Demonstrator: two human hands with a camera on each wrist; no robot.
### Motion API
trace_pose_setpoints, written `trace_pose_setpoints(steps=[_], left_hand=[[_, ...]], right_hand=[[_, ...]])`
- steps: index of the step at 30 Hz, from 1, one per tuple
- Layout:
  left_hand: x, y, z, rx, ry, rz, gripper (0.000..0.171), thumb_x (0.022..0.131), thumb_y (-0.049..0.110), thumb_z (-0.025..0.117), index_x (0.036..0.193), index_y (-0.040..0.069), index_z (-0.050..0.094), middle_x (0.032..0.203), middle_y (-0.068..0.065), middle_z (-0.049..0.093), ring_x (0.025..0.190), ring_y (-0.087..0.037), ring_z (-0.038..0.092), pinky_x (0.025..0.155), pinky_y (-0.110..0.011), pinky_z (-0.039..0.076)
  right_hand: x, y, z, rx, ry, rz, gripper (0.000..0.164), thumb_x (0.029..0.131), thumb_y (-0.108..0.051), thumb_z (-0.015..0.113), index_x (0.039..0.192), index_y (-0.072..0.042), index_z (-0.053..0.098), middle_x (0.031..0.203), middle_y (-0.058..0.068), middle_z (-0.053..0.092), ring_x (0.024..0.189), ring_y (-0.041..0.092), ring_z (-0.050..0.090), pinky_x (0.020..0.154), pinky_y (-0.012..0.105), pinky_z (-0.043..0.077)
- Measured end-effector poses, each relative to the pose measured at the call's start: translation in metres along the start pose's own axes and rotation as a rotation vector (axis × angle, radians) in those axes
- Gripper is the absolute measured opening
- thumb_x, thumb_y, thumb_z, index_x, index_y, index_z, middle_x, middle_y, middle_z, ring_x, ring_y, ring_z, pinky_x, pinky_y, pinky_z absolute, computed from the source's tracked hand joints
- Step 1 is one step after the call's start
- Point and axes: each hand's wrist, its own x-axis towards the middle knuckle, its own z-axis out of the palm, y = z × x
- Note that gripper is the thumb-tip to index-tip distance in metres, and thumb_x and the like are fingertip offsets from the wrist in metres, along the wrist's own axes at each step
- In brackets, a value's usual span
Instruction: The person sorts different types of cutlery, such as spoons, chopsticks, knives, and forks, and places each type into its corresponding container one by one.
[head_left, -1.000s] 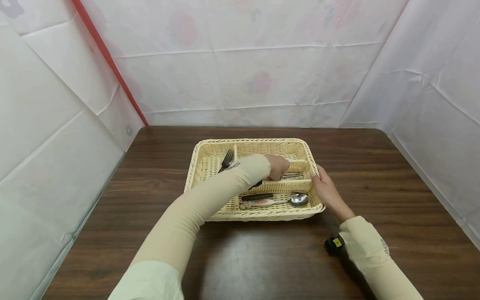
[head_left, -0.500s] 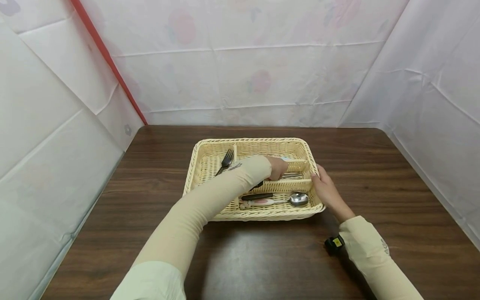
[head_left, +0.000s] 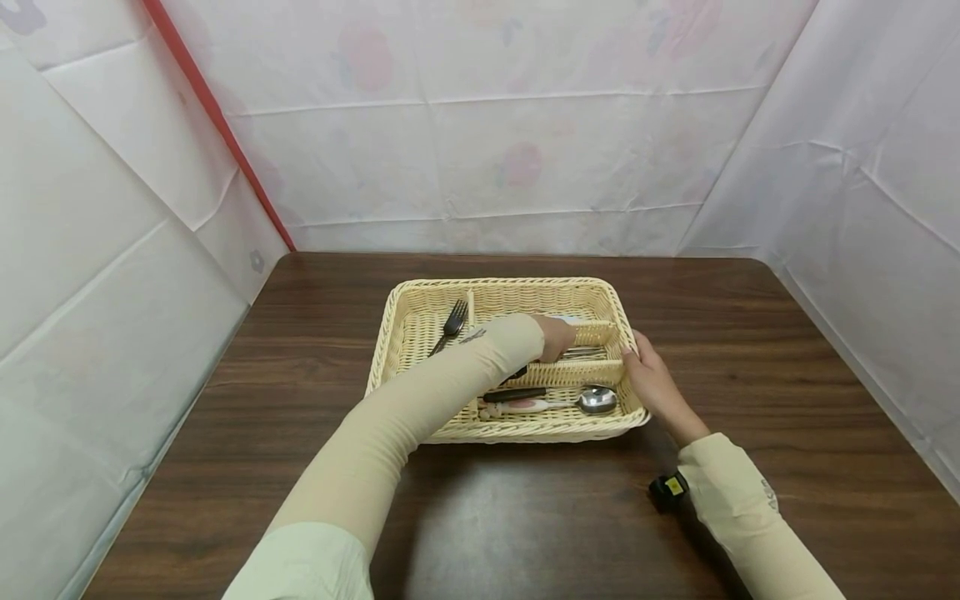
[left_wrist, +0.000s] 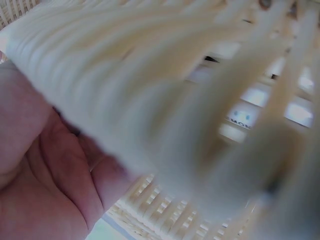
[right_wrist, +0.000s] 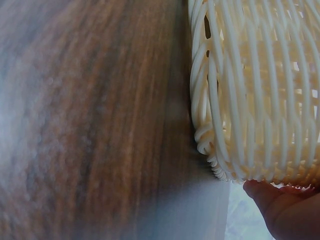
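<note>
A cream wicker basket [head_left: 510, 430] with several compartments stands on the table. My left hand [head_left: 556, 337] reaches down into its middle right part, beside a divider; its fingertips are hidden in the head view. In the left wrist view the left hand [left_wrist: 50, 165] has bent fingers behind a blurred wicker edge, and whatever they may hold is out of sight. Thin metal handles [head_left: 583, 353] lie just right of it. My right hand [head_left: 654, 382] grips the basket's right rim, thumb over the edge; in the right wrist view the thumb [right_wrist: 262, 192] touches the rim.
A black fork [head_left: 453, 321] lies in the left compartment, partly under my left sleeve. The front compartment holds a shiny spoon [head_left: 597, 400] and a black handle [head_left: 514, 394]. A pale flat item [head_left: 572, 319] shows behind the left hand. White curtains [head_left: 480, 167] surround the table.
My left forearm has shifted slightly, so more of the black fork shows than a second ago. The left hand stays inside the basket, and the right hand keeps its hold on the rim.
</note>
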Motion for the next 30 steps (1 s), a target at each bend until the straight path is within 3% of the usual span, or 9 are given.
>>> trace_pose_setpoints(steps=[3, 9, 14, 18, 22, 25, 29, 30], left_hand=[[0.006, -0.001, 0.002, 0.006, 0.002, -0.011, 0.015, 0.099, 0.007, 0.046, 0.088, 0.014, 0.053, 0.070, 0.001, 0.044, 0.061, -0.012, 0.033, 0.057, -0.027, 0.031], [0.015, -0.006, 0.005, -0.031, 0.044, 0.000, 0.035, 0.097, 0.004, 0.044, 0.064, 0.016, 0.041, 0.056, 0.001, 0.025, 0.053, -0.012, 0.020, 0.053, -0.027, 0.025], [0.004, -0.008, 0.002, -0.099, 0.090, 0.012, 0.040, 0.097, 0.003, 0.045, 0.059, 0.016, 0.042, 0.052, 0.001, 0.031, 0.049, -0.012, 0.022, 0.050, -0.026, 0.027], [-0.015, -0.009, -0.003, -0.155, 0.152, 0.029, 0.042, 0.094, -0.001, 0.047, 0.055, 0.016, 0.045, 0.048, 0.001, 0.040, 0.043, -0.011, 0.028, 0.047, -0.025, 0.030], [-0.043, -0.012, -0.002, -0.160, 0.260, 0.086, 0.046, 0.089, -0.004, 0.051, 0.051, 0.017, 0.037, 0.046, 0.004, 0.030, 0.044, -0.009, 0.021, 0.048, -0.023, 0.025], [-0.072, -0.019, 0.004, -0.187, 0.368, 0.118, 0.047, 0.086, -0.006, 0.051, 0.051, 0.017, 0.031, 0.048, 0.004, 0.023, 0.047, -0.008, 0.018, 0.050, -0.021, 0.023], [-0.116, -0.036, 0.024, -0.213, 0.568, 0.121, 0.044, 0.089, -0.004, 0.054, 0.055, 0.017, 0.033, 0.053, 0.006, 0.028, 0.049, -0.007, 0.025, 0.051, -0.020, 0.026], [-0.127, -0.040, 0.030, -0.201, 0.619, 0.093, 0.043, 0.091, 0.000, 0.055, 0.056, 0.017, 0.035, 0.054, 0.006, 0.031, 0.050, -0.007, 0.028, 0.051, -0.021, 0.028]], right_hand=[[0.000, -0.001, 0.001, -0.002, 0.002, -0.003, 0.050, 0.103, -0.011, 0.027, 0.148, 0.004, 0.014, 0.145, 0.032, 0.027, 0.133, 0.040, 0.029, 0.108, 0.051, 0.022], [0.001, -0.002, 0.001, -0.011, 0.012, -0.005, 0.049, 0.103, -0.011, 0.028, 0.148, 0.004, 0.016, 0.144, 0.032, 0.031, 0.130, 0.040, 0.032, 0.107, 0.051, 0.024], [0.004, -0.001, -0.001, -0.044, 0.014, -0.013, 0.048, 0.103, -0.011, 0.029, 0.148, 0.004, 0.018, 0.144, 0.032, 0.031, 0.131, 0.039, 0.030, 0.108, 0.051, 0.022], [0.008, -0.001, -0.003, -0.061, 0.011, -0.011, 0.048, 0.103, -0.012, 0.029, 0.147, 0.004, 0.019, 0.144, 0.031, 0.031, 0.131, 0.039, 0.030, 0.108, 0.051, 0.022], [0.008, 0.001, -0.004, -0.056, 0.015, 0.005, 0.048, 0.103, -0.013, 0.029, 0.147, 0.003, 0.020, 0.144, 0.031, 0.032, 0.130, 0.038, 0.031, 0.108, 0.050, 0.023], [0.008, 0.003, -0.004, -0.027, 0.013, 0.021, 0.048, 0.103, -0.012, 0.029, 0.147, 0.003, 0.020, 0.143, 0.031, 0.032, 0.129, 0.038, 0.033, 0.107, 0.050, 0.024], [0.008, 0.003, -0.004, 0.008, -0.014, 0.059, 0.050, 0.102, -0.012, 0.030, 0.148, 0.005, 0.017, 0.144, 0.031, 0.030, 0.130, 0.038, 0.033, 0.107, 0.048, 0.025], [0.008, 0.003, -0.005, 0.004, -0.019, 0.074, 0.051, 0.102, -0.013, 0.030, 0.148, 0.005, 0.016, 0.145, 0.031, 0.028, 0.131, 0.038, 0.031, 0.108, 0.048, 0.024]])
